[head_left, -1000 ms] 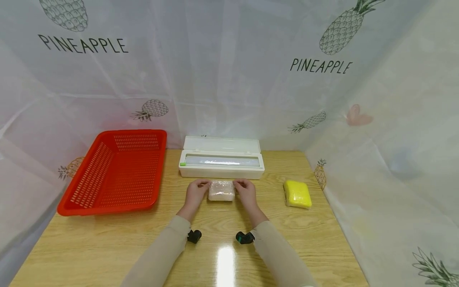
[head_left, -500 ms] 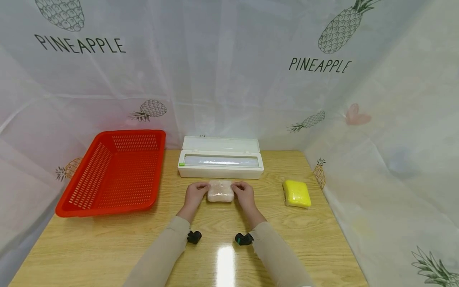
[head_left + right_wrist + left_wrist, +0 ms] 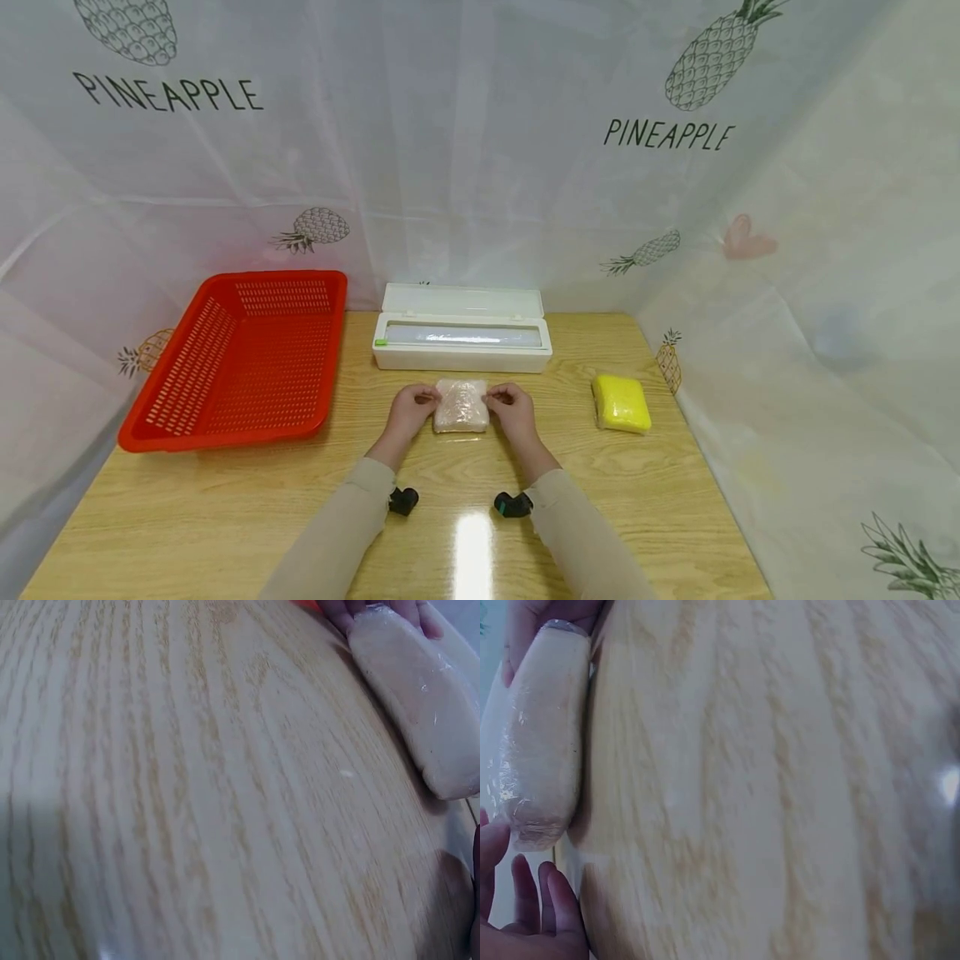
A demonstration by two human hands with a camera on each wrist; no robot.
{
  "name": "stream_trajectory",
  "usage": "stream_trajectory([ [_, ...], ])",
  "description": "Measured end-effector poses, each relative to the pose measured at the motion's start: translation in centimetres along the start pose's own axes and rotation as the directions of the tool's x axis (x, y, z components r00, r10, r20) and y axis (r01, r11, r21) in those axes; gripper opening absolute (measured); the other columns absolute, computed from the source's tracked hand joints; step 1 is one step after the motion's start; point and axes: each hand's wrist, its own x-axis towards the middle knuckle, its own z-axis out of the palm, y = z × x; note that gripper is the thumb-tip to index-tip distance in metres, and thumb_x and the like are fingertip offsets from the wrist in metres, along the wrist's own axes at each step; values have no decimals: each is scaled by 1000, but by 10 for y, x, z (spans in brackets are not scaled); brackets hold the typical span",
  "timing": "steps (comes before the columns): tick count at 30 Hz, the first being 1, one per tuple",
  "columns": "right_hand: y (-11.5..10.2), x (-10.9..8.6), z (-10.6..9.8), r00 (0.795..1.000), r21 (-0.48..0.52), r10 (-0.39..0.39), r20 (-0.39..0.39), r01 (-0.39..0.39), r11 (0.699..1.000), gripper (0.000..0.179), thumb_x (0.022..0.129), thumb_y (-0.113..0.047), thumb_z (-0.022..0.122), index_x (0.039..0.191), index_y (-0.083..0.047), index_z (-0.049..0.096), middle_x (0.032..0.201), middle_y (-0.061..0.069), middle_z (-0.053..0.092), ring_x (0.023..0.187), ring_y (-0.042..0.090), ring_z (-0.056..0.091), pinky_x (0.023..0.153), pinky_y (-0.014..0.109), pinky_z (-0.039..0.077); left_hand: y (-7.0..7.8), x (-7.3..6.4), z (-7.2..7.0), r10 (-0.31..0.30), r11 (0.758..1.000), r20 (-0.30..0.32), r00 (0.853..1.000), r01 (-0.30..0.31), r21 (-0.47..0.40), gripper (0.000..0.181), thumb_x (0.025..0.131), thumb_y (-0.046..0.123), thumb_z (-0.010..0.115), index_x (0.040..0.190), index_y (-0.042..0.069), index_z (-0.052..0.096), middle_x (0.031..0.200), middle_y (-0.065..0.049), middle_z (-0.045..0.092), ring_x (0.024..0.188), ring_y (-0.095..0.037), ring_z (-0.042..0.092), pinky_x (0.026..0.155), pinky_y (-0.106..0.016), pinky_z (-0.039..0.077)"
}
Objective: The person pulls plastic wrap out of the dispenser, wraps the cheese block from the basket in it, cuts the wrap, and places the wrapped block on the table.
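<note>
A pale block wrapped in clear film (image 3: 461,406) is between my two hands over the table, in front of the white box. My left hand (image 3: 411,410) holds its left end with curled fingers. My right hand (image 3: 513,408) grips the opposite end. In the left wrist view the left thumb (image 3: 493,844) lies against the crinkled end of the wrapped block (image 3: 544,735), fingers just below it. The right wrist view has the same block (image 3: 420,697) at upper right, with the left hand's fingers at its far end; my right hand is mostly cut off there.
Behind the block stands a white cling film dispenser (image 3: 463,358), its lid raised and a film roll inside. A red perforated basket (image 3: 330,367) stands at the left. To the right lies a yellow wrapped block (image 3: 622,404). A pineapple-print curtain (image 3: 480,167) hangs behind the table.
The pale block and both hands have come slightly toward me. Its upper face, smoother half a second ago, now shows wrinkled film.
</note>
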Motion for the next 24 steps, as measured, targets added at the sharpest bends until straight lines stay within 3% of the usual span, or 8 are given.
stream_trajectory([
  [4,-12,-6,-3,996,43,-54,71,51,998,7,84,14,66,90,16,66,87,17,62,75,12,57,63,20,49,-3,1,-1,22,999,43,999,-23,30,11,89,-5,65,92,-1,75,94,-9,68,84,-22,58,73,-33,50],
  [10,-34,-14,-12,975,-57,-76,207,90,994,17,89,8,64,103,17,65,101,29,59,85,15,56,70,20,49,-6,0,-6,53,996,92,994,-59,63,17,92,-2,61,98,3,75,109,-12,67,99,-28,59,84,-42,49],
  [13,-35,-13,-19,948,-90,-70,310,102,991,23,87,12,61,110,18,63,106,31,57,93,29,58,79,27,50,-7,-1,-9,63,995,122,991,-71,67,28,87,-11,56,102,4,74,113,-12,64,103,-30,58,88,-44,48],
  [17,-34,-8,-27,885,-107,-88,457,153,982,42,78,23,55,120,17,57,110,32,52,103,48,51,90,47,48,-8,-2,-12,86,994,173,981,-96,50,43,76,-23,54,107,2,70,109,-13,63,97,-29,56,82,-40,48],
  [20,-34,-6,-29,852,-122,-92,515,179,976,54,72,27,53,125,15,54,115,30,51,103,46,50,92,55,44,-7,-2,-13,84,995,186,979,-94,45,46,73,-25,57,108,2,69,107,-11,62,94,-26,54,78,-36,46],
  [24,-34,-5,-28,851,-148,-106,514,210,966,59,71,27,56,128,12,54,120,26,52,101,30,53,92,47,47,-5,-1,-14,89,995,194,977,-97,32,44,74,-23,62,110,1,69,107,-11,63,96,-28,56,81,-38,48],
])
